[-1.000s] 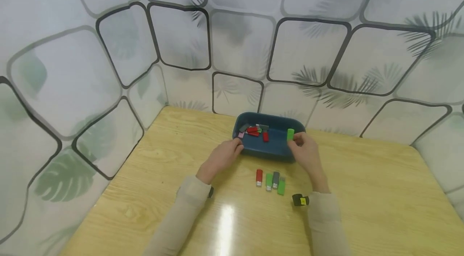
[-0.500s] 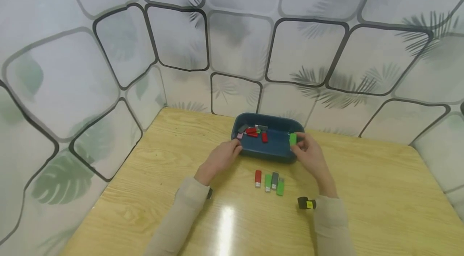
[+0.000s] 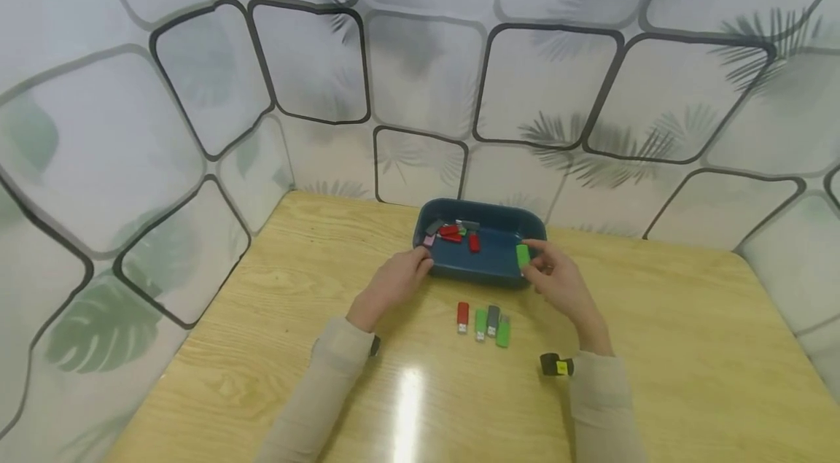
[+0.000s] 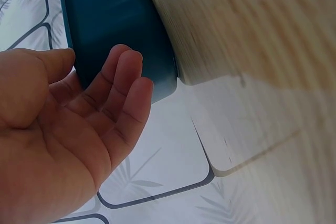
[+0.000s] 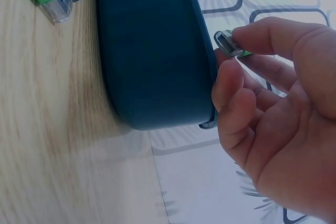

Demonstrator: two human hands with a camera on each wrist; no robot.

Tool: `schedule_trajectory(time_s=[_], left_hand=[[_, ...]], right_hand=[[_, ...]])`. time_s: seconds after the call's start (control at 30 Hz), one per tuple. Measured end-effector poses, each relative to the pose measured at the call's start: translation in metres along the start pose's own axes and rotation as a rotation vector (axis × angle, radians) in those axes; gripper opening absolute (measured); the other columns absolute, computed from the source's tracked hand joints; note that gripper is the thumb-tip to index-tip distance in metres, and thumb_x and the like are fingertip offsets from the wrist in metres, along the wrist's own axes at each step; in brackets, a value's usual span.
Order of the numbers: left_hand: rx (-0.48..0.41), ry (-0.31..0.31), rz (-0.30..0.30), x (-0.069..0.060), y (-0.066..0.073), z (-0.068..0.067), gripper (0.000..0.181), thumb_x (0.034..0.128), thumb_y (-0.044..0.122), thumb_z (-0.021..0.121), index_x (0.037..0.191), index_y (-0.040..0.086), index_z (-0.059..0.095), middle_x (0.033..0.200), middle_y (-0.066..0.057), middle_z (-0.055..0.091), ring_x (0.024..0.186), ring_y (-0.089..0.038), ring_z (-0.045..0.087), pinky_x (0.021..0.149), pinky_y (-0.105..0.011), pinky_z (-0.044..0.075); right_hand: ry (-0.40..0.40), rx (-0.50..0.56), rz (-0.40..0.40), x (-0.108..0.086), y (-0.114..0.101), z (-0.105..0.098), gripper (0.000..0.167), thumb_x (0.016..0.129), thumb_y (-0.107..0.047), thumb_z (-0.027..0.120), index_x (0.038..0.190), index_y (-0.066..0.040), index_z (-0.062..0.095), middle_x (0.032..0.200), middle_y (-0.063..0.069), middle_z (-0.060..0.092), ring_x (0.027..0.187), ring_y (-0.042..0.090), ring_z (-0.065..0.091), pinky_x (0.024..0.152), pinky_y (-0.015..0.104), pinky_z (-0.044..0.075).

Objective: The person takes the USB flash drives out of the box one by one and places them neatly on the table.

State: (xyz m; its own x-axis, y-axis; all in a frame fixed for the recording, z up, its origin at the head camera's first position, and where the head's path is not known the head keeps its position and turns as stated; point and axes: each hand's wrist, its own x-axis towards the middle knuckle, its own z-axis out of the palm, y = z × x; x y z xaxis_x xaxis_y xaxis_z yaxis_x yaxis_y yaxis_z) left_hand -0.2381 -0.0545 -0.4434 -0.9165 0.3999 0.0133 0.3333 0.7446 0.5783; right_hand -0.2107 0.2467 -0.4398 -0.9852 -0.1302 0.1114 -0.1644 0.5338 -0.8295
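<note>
In the head view, my right hand (image 3: 558, 282) pinches a bright green USB flash drive (image 3: 523, 256) between thumb and fingers at the right end of a dark blue plastic bin (image 3: 475, 275). The right wrist view shows the drive's metal plug (image 5: 228, 43) under the thumb, just above the rim. My left hand (image 3: 391, 284) holds the bin's front left corner, thumb at the rim; its other fingers (image 4: 134, 111) curl loosely beside the outer wall. Several flash drives lie inside the bin's left half, among them a red one (image 3: 475, 243) and a pink one (image 3: 429, 240).
On the wooden table (image 3: 295, 375) in front of the bin lie a red flash drive (image 3: 463, 313), a grey one (image 3: 493, 318), a green one (image 3: 480, 323) and another green one (image 3: 503, 333). A patterned wall covering (image 3: 420, 84) stands close behind the bin.
My right hand has shifted slightly right and nearer the bin's front wall, and the green flash drive now sits lower and tilted. The left hand stays at its corner. The head view has shifted a little.
</note>
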Motion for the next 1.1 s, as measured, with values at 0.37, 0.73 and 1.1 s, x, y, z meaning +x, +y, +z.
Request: schedule_trajectory(time_s=[0.37, 0.73, 1.1], left_hand=[[0.002, -0.003, 0.016, 0.0, -0.003, 0.003, 0.023, 0.1069, 0.023, 0.047, 0.116, 0.007, 0.061, 0.097, -0.005, 0.066, 0.082, -0.015, 0.06, 0.079, -0.036, 0.053], [-0.002, -0.009, 0.01, -0.001, -0.001, -0.001, 0.025, 0.1075, 0.023, 0.045, 0.117, 0.006, 0.061, 0.1, -0.006, 0.067, 0.084, -0.015, 0.06, 0.08, -0.036, 0.053], [-0.003, -0.008, 0.007, 0.001, -0.001, 0.0, 0.025, 0.1072, 0.024, 0.046, 0.117, 0.006, 0.061, 0.099, -0.006, 0.067, 0.084, -0.016, 0.06, 0.08, -0.036, 0.053]], right_hand=[[0.0, -0.029, 0.003, -0.005, -0.003, -0.005, 0.047, 0.094, -0.002, 0.062, 0.138, -0.001, 0.049, 0.089, 0.015, 0.062, 0.066, 0.029, 0.062, 0.053, 0.03, 0.05], [-0.071, -0.07, 0.034, -0.008, -0.009, -0.01, 0.045, 0.094, -0.007, 0.061, 0.138, -0.003, 0.049, 0.087, 0.014, 0.064, 0.063, 0.027, 0.059, 0.049, 0.029, 0.047], [-0.171, -0.139, 0.066, -0.012, -0.006, -0.02, 0.04, 0.091, -0.005, 0.062, 0.13, 0.001, 0.052, 0.081, 0.013, 0.064, 0.062, 0.018, 0.055, 0.053, 0.03, 0.045]])
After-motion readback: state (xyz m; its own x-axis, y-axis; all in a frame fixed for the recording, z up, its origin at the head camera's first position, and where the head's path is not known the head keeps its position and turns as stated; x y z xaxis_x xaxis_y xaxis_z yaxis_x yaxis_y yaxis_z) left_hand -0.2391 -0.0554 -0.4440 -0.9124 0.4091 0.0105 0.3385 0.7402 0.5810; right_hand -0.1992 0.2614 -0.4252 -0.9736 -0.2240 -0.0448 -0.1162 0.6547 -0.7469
